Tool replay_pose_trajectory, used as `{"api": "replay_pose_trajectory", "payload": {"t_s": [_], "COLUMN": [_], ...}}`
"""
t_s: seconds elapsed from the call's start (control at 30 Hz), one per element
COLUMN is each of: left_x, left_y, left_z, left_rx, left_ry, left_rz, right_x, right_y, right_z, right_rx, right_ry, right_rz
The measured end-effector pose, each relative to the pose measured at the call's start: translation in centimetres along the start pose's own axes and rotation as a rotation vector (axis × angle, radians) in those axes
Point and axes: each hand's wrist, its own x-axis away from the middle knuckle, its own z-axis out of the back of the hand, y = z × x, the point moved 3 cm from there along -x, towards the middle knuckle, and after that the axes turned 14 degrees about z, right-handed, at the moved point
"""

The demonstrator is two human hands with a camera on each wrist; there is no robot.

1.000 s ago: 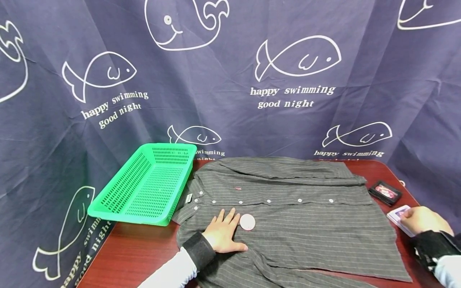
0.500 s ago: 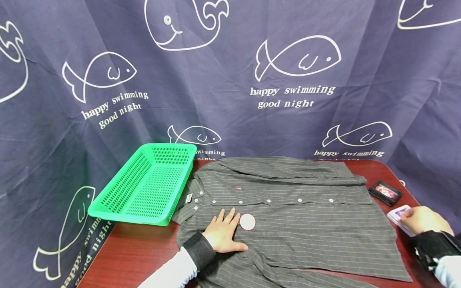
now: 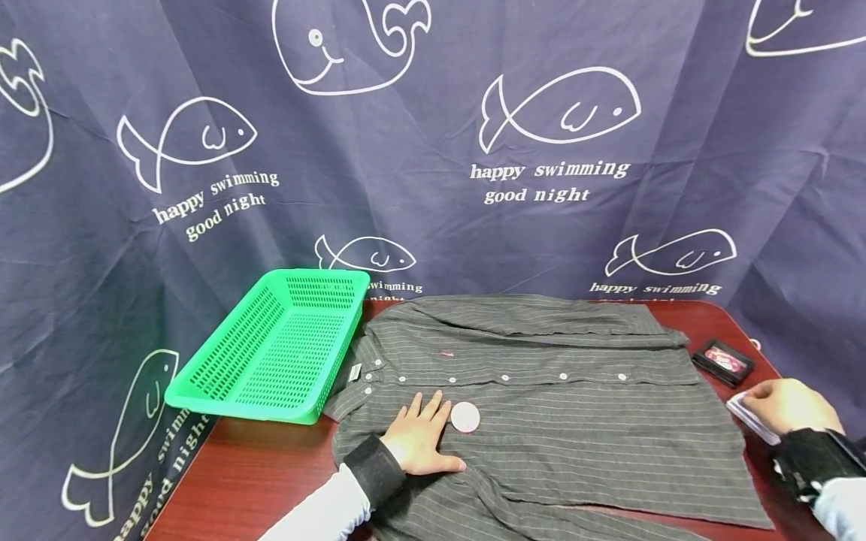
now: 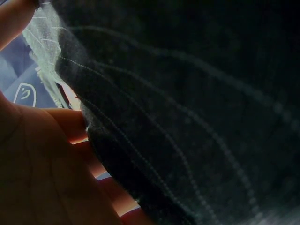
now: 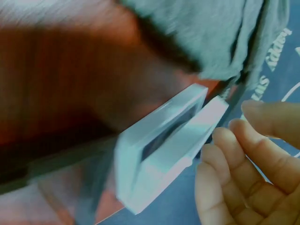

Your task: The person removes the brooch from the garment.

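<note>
A grey striped shirt (image 3: 541,406) lies spread flat on the dark red table (image 3: 257,481). My left hand (image 3: 422,434) rests on it palm down with straight fingers, just left of a small round pale disc (image 3: 464,417). The left wrist view shows only my palm (image 4: 42,178) against the dark striped cloth (image 4: 197,117). At the table's right edge my right hand (image 3: 778,402) hovers over a small white box (image 3: 747,415). In the right wrist view that box (image 5: 164,145) lies on the table, with my loosely curved fingers (image 5: 248,178) just beside its corner.
A green perforated basket (image 3: 230,346) stands at the table's back left, overhanging the edge. A small black case with a red inside (image 3: 724,361) lies beyond the white box. A dark blue curtain with fish prints (image 3: 433,150) hangs behind the table.
My right hand has shifted slightly up and left over the white box, hiding its pink top. The left hand and shirt have not moved.
</note>
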Motion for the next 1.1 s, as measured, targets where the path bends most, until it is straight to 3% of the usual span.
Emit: {"api": "replay_pose_trajectory", "payload": {"t_s": [0.23,0.6,0.77,1.1], "left_x": [0.0,-0.1,-0.1,-0.3], "left_y": [0.0,0.2,0.1,-0.1], "left_z": [0.0,0.2,0.1,-0.1], "left_rx": [0.005,0.003,-0.004,-0.007], "left_ry": [-0.009,-0.011,-0.007,-0.004], "left_rz": [0.004,-0.002,-0.002,-0.002], "right_x": [-1.0,-1.9,-2.6,-4.1], "right_y": [-3.5,-11.2,-15.4,-23.0], "right_z": [0.7,1.0,0.6,-2.4], "right_rx": [-0.033,-0.105,-0.157,-0.321], "right_ry": [0.075,0.22,0.222,0.164], "right_rz": [0.129,0.319,0.375,0.429]}}
